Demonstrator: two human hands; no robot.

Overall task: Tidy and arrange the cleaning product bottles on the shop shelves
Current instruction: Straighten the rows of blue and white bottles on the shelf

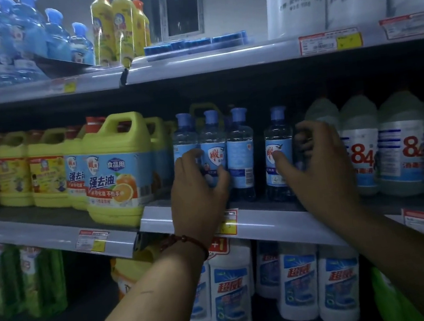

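Your left forearm (143, 304), a red bracelet (189, 241) at its wrist, lies at 6 o'clock, and your right forearm (406, 250) at 4 o'clock. Both cross the shelf edge (267, 223) to the middle shelf. Your left hand (198, 189) curls round a blue-capped bottle (212, 144) in a cluster of three, thumb on its right side and fingers on its left. Your right hand (319, 162) wraps the lone bottle (279, 146) at 3 o'clock of that cluster, thumb on the label and fingers bent behind. A gap parts it from the cluster's third bottle (240, 151), whose barcode faces you. A yellow jug (117, 167) stands at 9 o'clock of your left hand, and white 84 bottles (362, 146) at 3 o'clock of your right.

You seem to be midway through closing up this blue-capped row. The next move likely calls for sliding the lone bottle toward 9 o'clock, upright, until it sits just beside the cluster. Steady the cluster with your left hand so nothing tips.
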